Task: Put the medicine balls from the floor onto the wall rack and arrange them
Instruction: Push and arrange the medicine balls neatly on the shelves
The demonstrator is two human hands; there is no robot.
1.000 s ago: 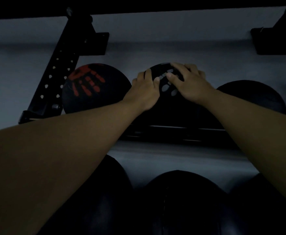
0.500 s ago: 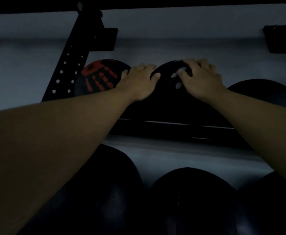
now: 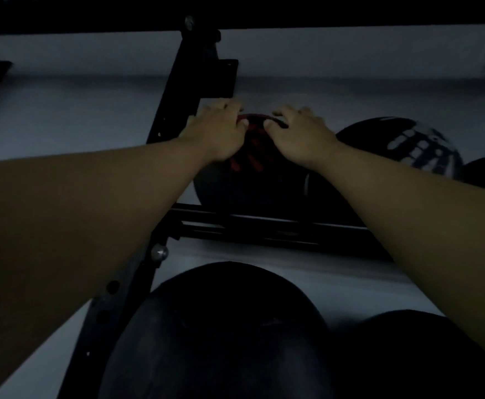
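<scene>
Five medicine balls (image 3: 252, 180) (one barely showing), two hands (image 3: 218, 133), one rack (image 3: 264, 228)

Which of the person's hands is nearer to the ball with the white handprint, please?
The right hand. It rests on the red-print ball, beside the white-print ball; the left hand rests farther away, near the rack upright.

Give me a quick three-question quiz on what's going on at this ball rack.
1. True or false: both hands rest on the ball with the red handprint.
2. Which ball sits directly right of it? A) white-print ball B) a yellow ball C) none
3. Fill in: the left hand is beside the rack's perforated black ____.

Key: 1 true; 2 A; 3 upright. The right hand lies on the same ball.
</scene>
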